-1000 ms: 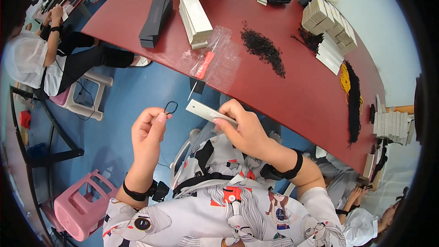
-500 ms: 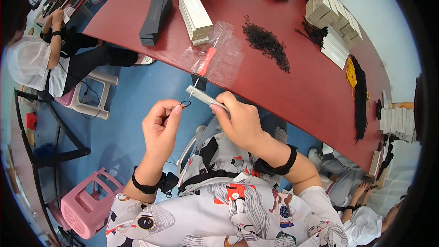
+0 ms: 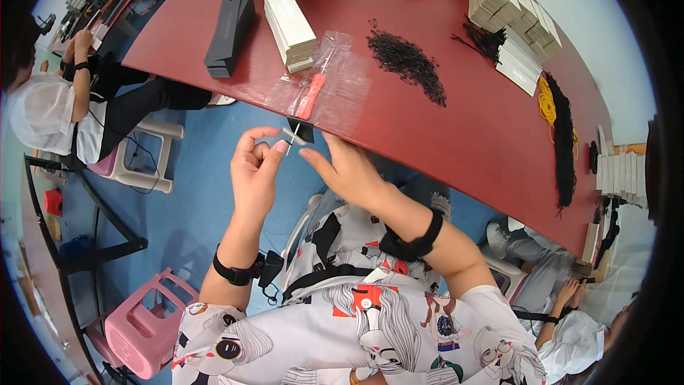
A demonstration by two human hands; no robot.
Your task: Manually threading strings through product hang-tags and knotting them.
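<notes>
A red-handled hook tool (image 3: 311,97) lies under clear plastic at the table's edge, its thin metal shaft poking out over the floor. On that shaft sits a pale card tag (image 3: 293,136), seen nearly edge-on. My left hand (image 3: 255,175) is at the shaft's tip, thumb and bent fingers closed on a black cord loop (image 3: 288,144), of which only a bit shows. Just right of the tag is my right hand (image 3: 349,175), thumb apart from its fingers, holding nothing that I can see; some fingertips are hidden.
On the red table (image 3: 470,150) are a dark card stack (image 3: 229,36), a white card stack (image 3: 288,25), a heap of black cord loops (image 3: 410,60) and a black cord bundle (image 3: 563,142). A pink stool (image 3: 146,328) stands lower left. Co-workers sit at both sides.
The card tag has passed from my right hand onto the metal shaft, and that hand has opened. My left hand has brought the black cord up to the shaft's tip.
</notes>
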